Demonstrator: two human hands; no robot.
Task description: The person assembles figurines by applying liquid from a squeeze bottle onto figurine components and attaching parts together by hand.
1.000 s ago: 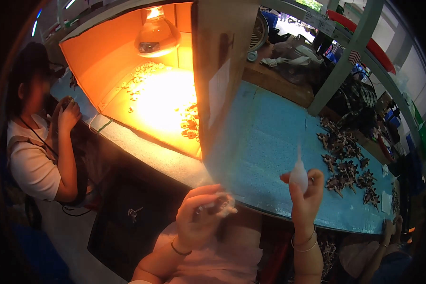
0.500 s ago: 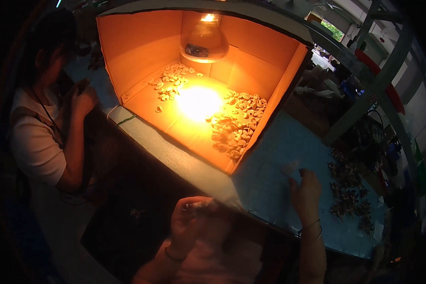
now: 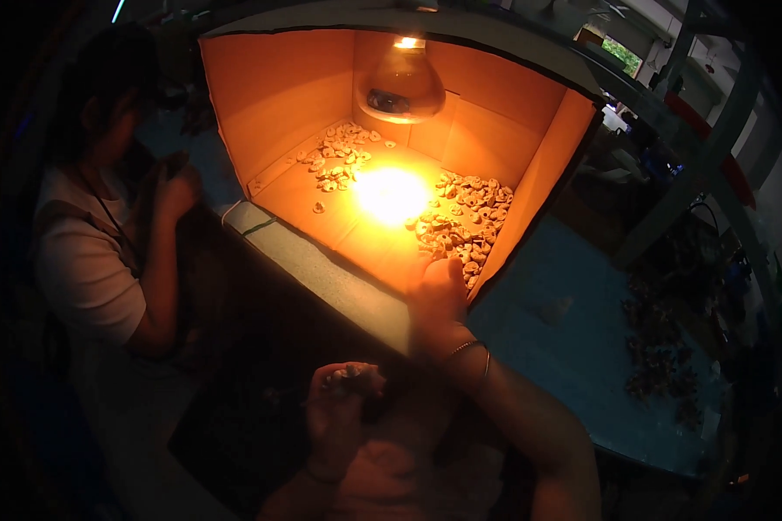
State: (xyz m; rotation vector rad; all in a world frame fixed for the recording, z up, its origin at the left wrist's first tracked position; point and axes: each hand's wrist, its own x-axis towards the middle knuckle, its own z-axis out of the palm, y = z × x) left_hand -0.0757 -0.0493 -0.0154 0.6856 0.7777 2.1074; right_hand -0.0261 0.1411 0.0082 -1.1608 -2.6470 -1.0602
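Under the glow of a heat lamp, small rounded, curled pieces (image 3: pixel 469 208) lie in an open-fronted cardboard box (image 3: pixel 287 78). My right hand (image 3: pixel 439 291) reaches over the box's front edge to the near side of the right-hand pile. Its fingers are bent together, and their tips are partly hidden, so what they hold cannot be made out. Lower down, in front of my body, my left hand (image 3: pixel 339 408) is closed around a small dark-and-pale object (image 3: pixel 349 375), too dim to name.
The lamp bulb (image 3: pixel 404 87) hangs inside the box. Beside the box is a blue tabletop (image 3: pixel 530 347) with a small pale item (image 3: pixel 554 308) and a heap of dark pieces (image 3: pixel 660 347). At the left a person (image 3: pixel 87 252) works with raised hands. A metal frame (image 3: pixel 695 165) stands right.
My right hand has moved from the blue tabletop leftward and up into the box, to the pile. My left hand stays in front of my body. The view has shifted slightly.
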